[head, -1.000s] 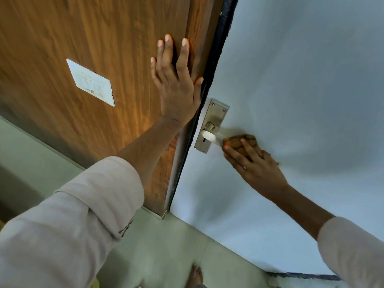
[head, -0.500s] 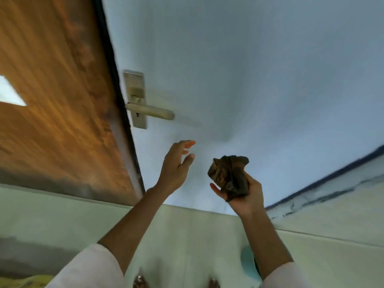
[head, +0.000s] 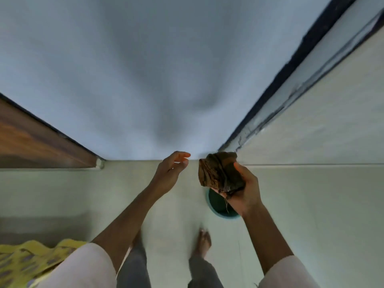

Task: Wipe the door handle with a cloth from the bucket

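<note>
A bunched brown cloth (head: pixel 218 171) sits in my right hand (head: pixel 245 190), which is closed around it at mid-frame, right of centre. Loose threads hang from the cloth. Directly beneath that hand, a teal bucket (head: pixel 217 208) stands on the pale floor, mostly hidden by the hand and cloth. My left hand (head: pixel 170 173) floats just left of the cloth, fingers loosely apart and holding nothing. The pale blue door (head: pixel 145 69) fills the upper frame. The door handle is out of view.
A brown wooden panel (head: pixel 35 142) runs along the left. A dark door frame edge (head: pixel 291 65) and a cream wall (head: pixel 332 121) lie to the right. A yellow lattice basket (head: pixel 25 260) sits at bottom left. My bare feet (head: pixel 204 242) stand on the tiled floor.
My right hand came off the door handle with the cloth and dropped over the bucket. My left hand left the wooden panel and lowered. The view tilted down, losing the handle.
</note>
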